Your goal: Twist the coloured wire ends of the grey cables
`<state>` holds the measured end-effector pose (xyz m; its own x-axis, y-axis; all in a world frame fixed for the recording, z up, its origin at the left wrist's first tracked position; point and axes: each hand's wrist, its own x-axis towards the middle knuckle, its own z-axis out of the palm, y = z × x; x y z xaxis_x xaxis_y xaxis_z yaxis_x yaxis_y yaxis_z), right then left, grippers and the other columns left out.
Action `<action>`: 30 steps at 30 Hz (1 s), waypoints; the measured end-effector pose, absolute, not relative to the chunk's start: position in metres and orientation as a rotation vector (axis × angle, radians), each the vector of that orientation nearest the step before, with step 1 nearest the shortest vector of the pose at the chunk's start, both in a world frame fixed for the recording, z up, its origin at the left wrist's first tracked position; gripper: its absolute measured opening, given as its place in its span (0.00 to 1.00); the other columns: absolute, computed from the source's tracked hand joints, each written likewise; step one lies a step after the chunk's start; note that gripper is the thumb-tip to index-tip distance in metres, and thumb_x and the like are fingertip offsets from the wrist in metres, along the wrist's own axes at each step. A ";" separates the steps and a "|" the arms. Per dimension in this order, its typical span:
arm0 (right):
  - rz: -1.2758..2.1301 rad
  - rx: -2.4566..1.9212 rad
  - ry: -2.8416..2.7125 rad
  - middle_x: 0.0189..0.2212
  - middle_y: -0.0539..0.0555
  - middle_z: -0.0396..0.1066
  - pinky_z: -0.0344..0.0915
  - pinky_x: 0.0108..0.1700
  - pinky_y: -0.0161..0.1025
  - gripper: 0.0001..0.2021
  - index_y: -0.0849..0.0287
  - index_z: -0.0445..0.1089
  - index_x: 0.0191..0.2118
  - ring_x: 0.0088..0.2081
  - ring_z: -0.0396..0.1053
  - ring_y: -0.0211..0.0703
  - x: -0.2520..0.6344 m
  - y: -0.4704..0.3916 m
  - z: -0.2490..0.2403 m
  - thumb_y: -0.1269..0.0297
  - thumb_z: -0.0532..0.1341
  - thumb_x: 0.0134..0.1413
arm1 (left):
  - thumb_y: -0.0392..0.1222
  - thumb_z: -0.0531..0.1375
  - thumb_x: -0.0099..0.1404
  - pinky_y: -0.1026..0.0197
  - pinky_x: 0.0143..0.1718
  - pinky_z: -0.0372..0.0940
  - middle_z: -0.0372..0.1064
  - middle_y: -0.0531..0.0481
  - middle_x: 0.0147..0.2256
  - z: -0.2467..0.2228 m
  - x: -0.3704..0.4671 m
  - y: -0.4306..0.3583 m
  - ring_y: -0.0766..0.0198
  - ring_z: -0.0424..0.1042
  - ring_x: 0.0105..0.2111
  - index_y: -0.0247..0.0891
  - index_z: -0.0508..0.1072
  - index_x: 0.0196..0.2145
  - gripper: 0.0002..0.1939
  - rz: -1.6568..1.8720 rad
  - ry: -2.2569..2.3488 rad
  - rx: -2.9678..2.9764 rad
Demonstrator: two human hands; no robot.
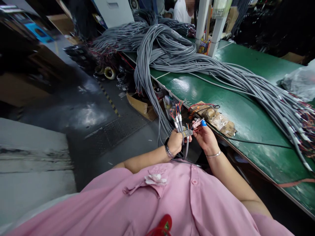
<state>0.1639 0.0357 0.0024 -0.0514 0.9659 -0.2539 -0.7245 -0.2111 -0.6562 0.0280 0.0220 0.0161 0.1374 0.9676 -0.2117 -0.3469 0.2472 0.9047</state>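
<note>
Round grey cables with white-collared ends (pixel 180 124) are grasped in the left hand (pixel 174 142); a small pale-pink piece (pixel 196 124) is pinched in the right hand's grip (pixel 207 140) beside the green worktop (pixel 248 139).

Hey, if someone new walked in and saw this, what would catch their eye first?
Probably the huge heap of gray cables, sprawling along the green table and draping over its edge. Next, in the middle, the left hand grips a small bunch of cable ends with colorful wires fanning out the top. Just beside it, a bright blue cover stands out on a fingertip of the right hand.
</note>
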 end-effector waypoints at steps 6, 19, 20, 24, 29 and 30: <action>1.745 -0.767 -0.385 0.32 0.52 0.75 0.71 0.32 0.35 0.21 0.56 0.71 0.37 0.30 0.72 0.38 0.171 0.034 -0.001 0.41 0.59 0.51 | 0.47 0.65 0.52 0.65 0.18 0.52 0.66 0.50 0.15 0.017 0.018 0.014 0.70 0.62 0.15 0.34 0.69 0.18 0.15 1.128 0.998 0.837; 1.635 -0.854 -0.478 0.28 0.49 0.73 0.69 0.27 0.32 0.15 0.57 0.72 0.34 0.25 0.68 0.34 0.169 0.039 -0.001 0.50 0.66 0.49 | 0.45 0.66 0.51 0.65 0.19 0.54 0.67 0.52 0.17 0.022 0.020 0.018 0.69 0.65 0.17 0.35 0.69 0.21 0.12 1.195 0.961 0.795; 1.629 -0.845 -0.476 0.28 0.49 0.73 0.69 0.28 0.32 0.16 0.57 0.72 0.34 0.26 0.68 0.34 0.168 0.039 -0.003 0.48 0.65 0.48 | 0.46 0.66 0.51 0.65 0.19 0.54 0.66 0.52 0.16 0.022 0.021 0.019 0.69 0.64 0.17 0.35 0.68 0.20 0.13 1.196 0.967 0.799; 1.569 -0.816 -0.511 0.26 0.48 0.70 0.65 0.25 0.31 0.18 0.57 0.72 0.33 0.23 0.63 0.32 0.164 0.040 -0.008 0.45 0.64 0.48 | 0.48 0.66 0.51 0.65 0.19 0.53 0.66 0.52 0.16 0.022 0.027 0.024 0.70 0.64 0.17 0.35 0.66 0.18 0.16 1.202 0.961 0.783; 1.353 -0.857 -0.595 0.20 0.46 0.63 0.59 0.22 0.30 0.21 0.58 0.69 0.26 0.19 0.54 0.29 0.155 0.043 -0.009 0.42 0.62 0.48 | 0.49 0.66 0.50 0.66 0.19 0.54 0.65 0.52 0.16 0.019 0.030 0.027 0.70 0.62 0.16 0.35 0.67 0.18 0.17 1.184 0.995 0.782; 1.317 -0.866 -0.600 0.20 0.46 0.62 0.59 0.21 0.30 0.21 0.58 0.69 0.25 0.19 0.54 0.29 0.154 0.044 -0.010 0.42 0.62 0.48 | 0.49 0.66 0.50 0.66 0.19 0.54 0.65 0.52 0.16 0.018 0.030 0.027 0.71 0.62 0.16 0.35 0.67 0.18 0.17 1.185 0.999 0.786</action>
<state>0.1542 0.0437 -0.0097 0.1786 0.9794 -0.0942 -0.5722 0.0255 -0.8197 0.0299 0.0271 0.0180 0.0725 0.9755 -0.2077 -0.3692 0.2197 0.9030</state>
